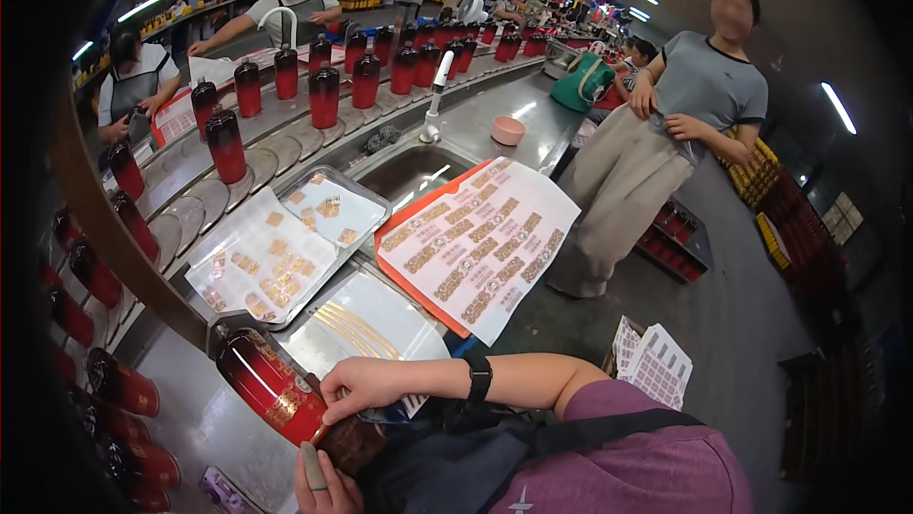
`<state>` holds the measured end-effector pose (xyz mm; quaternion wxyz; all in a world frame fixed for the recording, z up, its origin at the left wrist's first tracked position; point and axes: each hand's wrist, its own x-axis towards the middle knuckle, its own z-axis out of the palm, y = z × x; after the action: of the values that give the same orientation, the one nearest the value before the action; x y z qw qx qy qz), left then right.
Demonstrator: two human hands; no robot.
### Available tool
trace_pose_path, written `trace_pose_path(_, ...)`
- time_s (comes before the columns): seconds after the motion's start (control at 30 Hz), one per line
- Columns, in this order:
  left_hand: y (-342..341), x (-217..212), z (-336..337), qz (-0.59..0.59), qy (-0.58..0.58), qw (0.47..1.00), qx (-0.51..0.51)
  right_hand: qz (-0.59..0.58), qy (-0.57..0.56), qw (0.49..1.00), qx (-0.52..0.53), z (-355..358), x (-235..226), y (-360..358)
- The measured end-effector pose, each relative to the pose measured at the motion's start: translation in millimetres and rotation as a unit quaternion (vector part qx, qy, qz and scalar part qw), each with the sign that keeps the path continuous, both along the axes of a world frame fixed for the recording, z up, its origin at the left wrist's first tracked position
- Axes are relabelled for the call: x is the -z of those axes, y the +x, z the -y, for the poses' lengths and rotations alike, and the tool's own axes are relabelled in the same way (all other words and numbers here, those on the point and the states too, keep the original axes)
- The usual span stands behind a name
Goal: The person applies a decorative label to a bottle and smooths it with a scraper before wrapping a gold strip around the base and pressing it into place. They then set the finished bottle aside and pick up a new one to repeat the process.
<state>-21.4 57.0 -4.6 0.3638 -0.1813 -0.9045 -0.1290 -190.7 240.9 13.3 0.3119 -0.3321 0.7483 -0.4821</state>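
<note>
A red glass bottle [271,386] with a dark shoulder and gold decoration lies tilted in front of me, its base toward me. My right hand [359,388], with a black band on the wrist, pinches a thin gold strip [320,434] at the bottle's base edge. Close below, my left hand [326,485] has its fingertips closed at the strip's other end; one finger wears a pale finger cot. More gold strips [357,329] lie on a white sheet beyond my right hand. Part of the bottle's base is hidden by my fingers.
A metal tray [380,214] and white paper hold gold stickers [276,276]. Beside it, a printed sticker sheet [485,238] lies on an orange board. Red bottles [226,148] line a curved conveyor. A sink [409,172], pink bowl [508,130] and standing person [666,124] are farther off.
</note>
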Motion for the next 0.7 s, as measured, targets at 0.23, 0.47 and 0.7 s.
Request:
trace_pose_path(0.23, -10.6, -15.3, -6.4, -0.015, -0.021, 1.000, 0.005, -0.002, -0.004, 1.000, -0.001, -0.2, 2.1, -1.3)
trace_pose_path(0.47, -18.1, -15.3, -7.5, 0.008, -0.053, 0.998, 0.018, 0.022, -0.005, 1.000, 0.009, 2.8, 5.7, 1.5)
trace_pose_path(0.7, -5.5, -13.9, 1.0, -0.011, -0.018, 0.999, 0.043, 0.012, 0.008, 1.000, 0.005, 0.2, 5.5, 0.1)
